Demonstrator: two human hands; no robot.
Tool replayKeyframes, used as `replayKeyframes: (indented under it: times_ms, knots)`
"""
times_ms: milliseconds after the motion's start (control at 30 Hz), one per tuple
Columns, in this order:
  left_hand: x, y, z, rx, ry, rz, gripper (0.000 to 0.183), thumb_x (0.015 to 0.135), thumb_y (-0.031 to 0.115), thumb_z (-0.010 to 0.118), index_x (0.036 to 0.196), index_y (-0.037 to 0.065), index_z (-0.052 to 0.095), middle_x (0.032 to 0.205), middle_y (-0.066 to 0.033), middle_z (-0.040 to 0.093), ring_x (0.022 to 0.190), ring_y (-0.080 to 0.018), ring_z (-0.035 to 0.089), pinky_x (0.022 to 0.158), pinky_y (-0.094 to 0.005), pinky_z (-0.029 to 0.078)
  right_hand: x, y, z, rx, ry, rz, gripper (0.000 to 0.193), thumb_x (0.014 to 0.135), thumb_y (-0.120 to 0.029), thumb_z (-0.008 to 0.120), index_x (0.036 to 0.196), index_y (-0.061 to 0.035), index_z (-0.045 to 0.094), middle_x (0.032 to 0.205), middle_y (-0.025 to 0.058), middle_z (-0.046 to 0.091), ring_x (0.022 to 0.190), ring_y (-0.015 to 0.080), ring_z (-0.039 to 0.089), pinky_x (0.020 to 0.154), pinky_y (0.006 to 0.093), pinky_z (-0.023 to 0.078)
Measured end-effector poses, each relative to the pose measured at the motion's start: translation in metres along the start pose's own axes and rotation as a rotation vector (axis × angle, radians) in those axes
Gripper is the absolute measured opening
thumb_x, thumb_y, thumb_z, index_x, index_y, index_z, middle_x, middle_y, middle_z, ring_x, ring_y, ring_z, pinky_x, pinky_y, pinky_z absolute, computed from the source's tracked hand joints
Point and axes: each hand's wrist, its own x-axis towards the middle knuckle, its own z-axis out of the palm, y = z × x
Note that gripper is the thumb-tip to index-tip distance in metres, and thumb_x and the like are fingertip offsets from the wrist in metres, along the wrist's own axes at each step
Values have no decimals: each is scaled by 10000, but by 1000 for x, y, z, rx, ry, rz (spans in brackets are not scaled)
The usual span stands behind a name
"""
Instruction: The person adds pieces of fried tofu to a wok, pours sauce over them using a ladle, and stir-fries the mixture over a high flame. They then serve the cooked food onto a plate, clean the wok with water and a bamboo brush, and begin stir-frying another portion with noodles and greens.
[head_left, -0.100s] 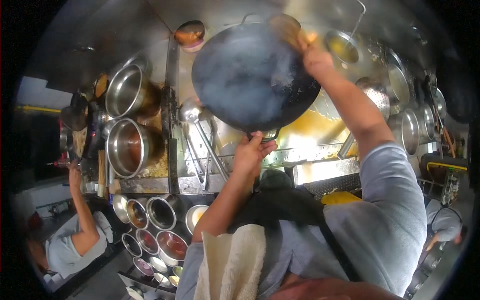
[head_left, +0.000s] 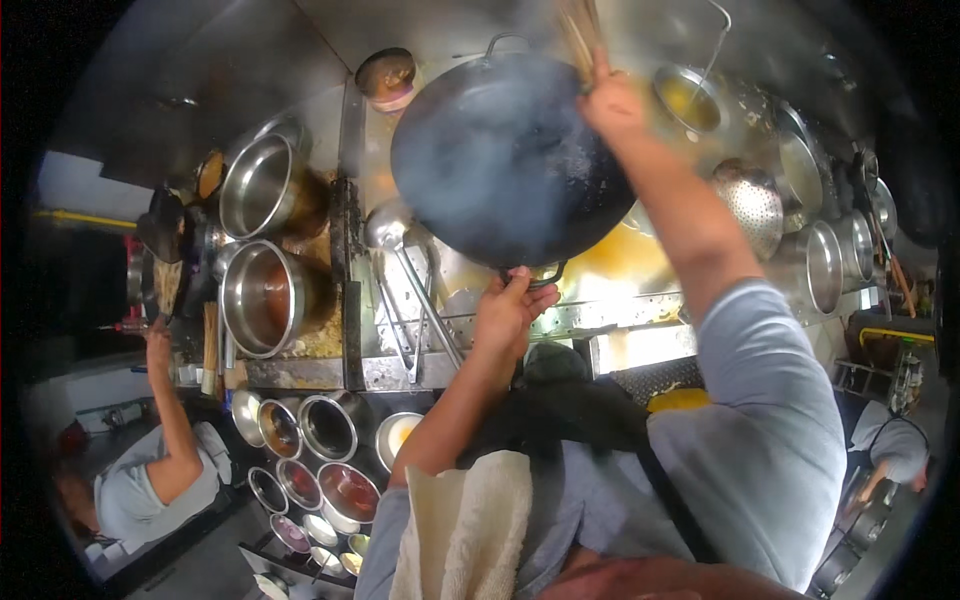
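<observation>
Restaurant kitchen: wok [head_left: 510, 160], steel pots [head_left: 262, 188], ladles [head_left: 392, 232].

Crowded stove, little room around the wok

The black wok [head_left: 505, 160] fills the gap between the left hand [head_left: 508, 315] at its near handle and the right hand [head_left: 612, 100] at its far rim; ladles [head_left: 405, 275] lie just left of the near grip, a perforated strainer [head_left: 750, 205] stands right of the forearm.
</observation>
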Motion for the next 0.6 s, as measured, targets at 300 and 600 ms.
replayKeyframes:
  times_ms: [300, 600]
  knots:
    - [-9, -17, 10, -58, 26, -6, 294, 1046, 220, 572, 1217, -6, 492, 1119, -126, 614, 973, -283, 655, 888, -432, 570, -126, -21, -16, 177, -977, -687, 941, 766, -384, 726, 1597, -196, 326, 1242, 230, 668, 1167, 344, 626, 1008, 422, 486]
    - [-29, -40, -96, 1146, 463, 705, 434, 963, 215, 679, 1225, -72, 485, 1106, -245, 608, 947, -389, 655, 866, -476, 533, -112, 86, -70, 240, 272, -12, 883, 866, -214, 691, 1608, -146, 217, 1181, 217, 660, 894, 269, 694, 741, 376, 560]
